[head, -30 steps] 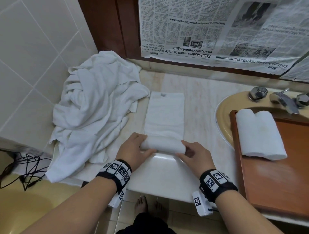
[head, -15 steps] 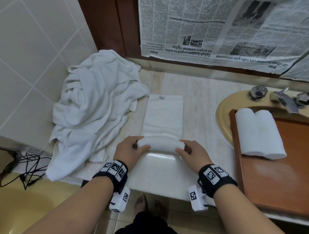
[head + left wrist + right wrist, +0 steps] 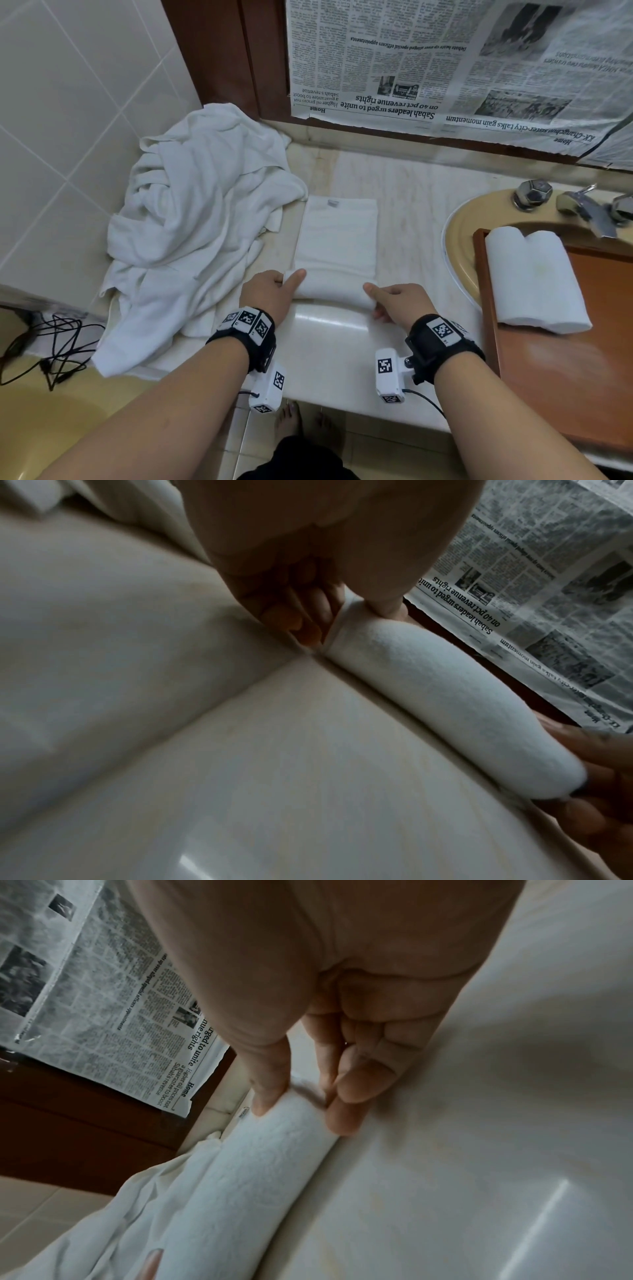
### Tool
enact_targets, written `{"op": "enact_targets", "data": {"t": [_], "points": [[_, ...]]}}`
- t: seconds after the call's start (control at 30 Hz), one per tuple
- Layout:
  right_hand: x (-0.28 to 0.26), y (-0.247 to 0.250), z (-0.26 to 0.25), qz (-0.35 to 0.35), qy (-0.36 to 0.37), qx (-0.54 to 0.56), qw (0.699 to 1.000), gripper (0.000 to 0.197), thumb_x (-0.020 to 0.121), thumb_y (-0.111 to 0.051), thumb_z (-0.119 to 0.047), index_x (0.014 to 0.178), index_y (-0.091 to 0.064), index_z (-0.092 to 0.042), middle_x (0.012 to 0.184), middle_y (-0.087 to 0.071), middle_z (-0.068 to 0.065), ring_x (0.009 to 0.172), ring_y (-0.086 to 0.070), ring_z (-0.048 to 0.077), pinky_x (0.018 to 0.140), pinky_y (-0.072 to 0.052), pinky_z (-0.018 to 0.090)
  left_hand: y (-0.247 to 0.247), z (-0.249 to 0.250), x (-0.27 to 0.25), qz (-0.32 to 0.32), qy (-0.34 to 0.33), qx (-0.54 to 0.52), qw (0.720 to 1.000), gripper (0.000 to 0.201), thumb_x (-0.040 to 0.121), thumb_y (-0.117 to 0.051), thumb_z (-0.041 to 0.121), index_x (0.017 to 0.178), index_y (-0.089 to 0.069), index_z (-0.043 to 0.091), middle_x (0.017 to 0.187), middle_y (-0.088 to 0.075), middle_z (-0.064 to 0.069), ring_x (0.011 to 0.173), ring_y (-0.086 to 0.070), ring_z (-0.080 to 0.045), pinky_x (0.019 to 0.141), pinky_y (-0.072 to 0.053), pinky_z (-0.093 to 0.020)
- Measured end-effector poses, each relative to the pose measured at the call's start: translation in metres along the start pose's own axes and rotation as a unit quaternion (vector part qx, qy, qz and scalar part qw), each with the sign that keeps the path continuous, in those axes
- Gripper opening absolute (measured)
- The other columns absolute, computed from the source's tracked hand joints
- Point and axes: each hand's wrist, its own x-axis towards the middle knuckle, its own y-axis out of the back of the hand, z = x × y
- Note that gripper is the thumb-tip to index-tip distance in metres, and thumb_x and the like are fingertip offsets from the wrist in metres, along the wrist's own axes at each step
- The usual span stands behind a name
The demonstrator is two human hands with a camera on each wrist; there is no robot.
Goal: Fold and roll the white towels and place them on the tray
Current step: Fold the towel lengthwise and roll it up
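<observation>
White towel [image 3: 337,240] lies on the worktop [image 3: 329,342], its rolled end crosswise between your hands, left hand [image 3: 265,294] and right hand [image 3: 399,305] each pinching an end, flat length running away from you.

A pale marble counter [image 3: 329,349] carries a half-rolled white towel [image 3: 337,240]; left of that towel lies a crumpled heap of towels [image 3: 191,219], right of it a wooden tray [image 3: 561,377] (partly over the basin).
</observation>
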Motion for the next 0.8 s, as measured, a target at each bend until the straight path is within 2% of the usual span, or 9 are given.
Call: {"op": "enact_targets", "data": {"t": [0.13, 0.2, 0.27, 0.37, 0.43, 0.5, 0.63, 0.7, 0.8], "points": [[0.007, 0.001, -0.006, 0.014, -0.013, -0.018, 1.0, 0.05, 0.092, -0.071, -0.05, 0.074, -0.075, -0.003, 0.067, -0.075, 0.005, 0.06, -0.067, 0.016, 0.089, -0.058, 0.036, 0.006, 0.01, 0.013, -0.017, 0.015, 0.039, 0.999, 0.064, 0.089, -0.056, 0.072, 0.059, -0.036, 0.019, 0.056, -0.043, 0.003, 0.056, -0.046, -0.019, 0.055, -0.037, -0.033], [0.009, 0.0, -0.009, 0.027, -0.013, -0.026, 0.999, 0.051, 0.091, -0.07, -0.051, 0.071, -0.073, -0.005, 0.066, -0.075, 0.006, 0.062, -0.069, 0.019, 0.089, -0.058, 0.038, 0.008, 0.013, 0.016, -0.025, 0.021, 0.033, 0.999, 0.062, 0.088, -0.059, 0.071, 0.06, -0.037, 0.019, 0.06, -0.047, 0.001, 0.058, -0.049, -0.02, 0.061, -0.041, -0.034], [0.01, -0.001, -0.01, 0.047, 0.001, -0.023, 0.999, 0.042, 0.09, -0.073, -0.05, 0.076, -0.073, -0.011, 0.069, -0.075, 0.007, 0.07, -0.073, 0.027, 0.088, -0.058, 0.04, 0.008, 0.014, 0.016, -0.018, 0.024, 0.022, 0.999, 0.058, 0.087, -0.062, 0.069, 0.065, -0.044, 0.019, 0.065, -0.053, 0.001, 0.064, -0.053, -0.02, 0.063, -0.042, -0.033], [0.003, -0.005, -0.008, 0.088, 0.042, 0.016, 0.995, 0.024, 0.088, -0.076, -0.044, 0.102, -0.063, -0.03, 0.081, -0.075, 0.006, 0.074, -0.074, 0.025, 0.079, -0.058, 0.036, 0.005, 0.012, 0.016, 0.018, -0.014, -0.023, 0.999, 0.039, 0.087, -0.071, 0.059, 0.088, -0.062, 0.021, 0.085, -0.063, 0.007, 0.082, -0.06, -0.014, 0.073, -0.045, -0.03], [-0.004, -0.011, -0.006, 0.109, 0.082, 0.013, 0.991, 0.014, 0.09, -0.074, -0.04, 0.1, -0.064, -0.037, 0.088, -0.072, 0.0, 0.076, -0.072, 0.02, 0.074, -0.055, 0.032, 0.003, 0.013, 0.015, 0.039, -0.063, -0.059, 0.995, 0.029, 0.087, -0.076, 0.048, 0.101, -0.067, 0.024, 0.098, -0.063, 0.008, 0.089, -0.061, -0.01, 0.082, -0.046, -0.027], [-0.009, -0.016, -0.002, 0.124, 0.113, 0.017, 0.986, 0.003, 0.092, -0.072, -0.037, 0.095, -0.07, -0.036, 0.092, -0.072, -0.008, 0.083, -0.07, 0.017, 0.08, -0.055, 0.031, 0.003, 0.016, 0.013, 0.043, -0.111, -0.038, 0.992, 0.02, 0.091, -0.074, 0.041, 0.094, -0.07, 0.022, 0.101, -0.06, 0.005, 0.09, -0.061, -0.012, 0.087, -0.047, -0.028], [-0.016, -0.02, 0.01, 0.125, 0.133, -0.009, 0.983, 0.019, 0.096, -0.068, -0.04, 0.111, -0.075, -0.032, 0.103, -0.07, -0.016, 0.093, -0.067, 0.004, 0.098, -0.053, 0.03, 0.004, 0.014, 0.003, 0.031, -0.144, -0.001, 0.989, 0.021, 0.095, -0.069, 0.041, 0.089, -0.072, 0.021, 0.102, -0.064, 0.004, 0.097, -0.063, -0.015, 0.091, -0.048, -0.028], [-0.022, -0.019, 0.013, 0.109, 0.135, -0.019, 0.985, 0.029, 0.092, -0.073, -0.044, 0.118, -0.072, -0.033, 0.107, -0.067, -0.017, 0.096, -0.063, -0.002, 0.098, -0.05, 0.025, 0.003, 0.005, -0.003, 0.021, -0.171, 0.005, 0.985, 0.03, 0.092, -0.071, 0.048, 0.102, -0.076, 0.02, 0.109, -0.065, 0.006, 0.103, -0.063, -0.013, 0.097, -0.049, -0.03], [-0.029, -0.019, 0.021, 0.081, 0.133, -0.035, 0.987, 0.049, 0.083, -0.083, -0.039, 0.128, -0.064, -0.039, 0.106, -0.065, -0.015, 0.094, -0.065, 0.003, 0.093, -0.051, 0.021, 0.002, -0.01, -0.012, -0.009, -0.192, 0.013, 0.981, 0.056, 0.076, -0.084, 0.055, 0.12, -0.071, 0.022, 0.116, -0.061, 0.011, 0.107, -0.059, -0.008, 0.101, -0.047, -0.027]]}}
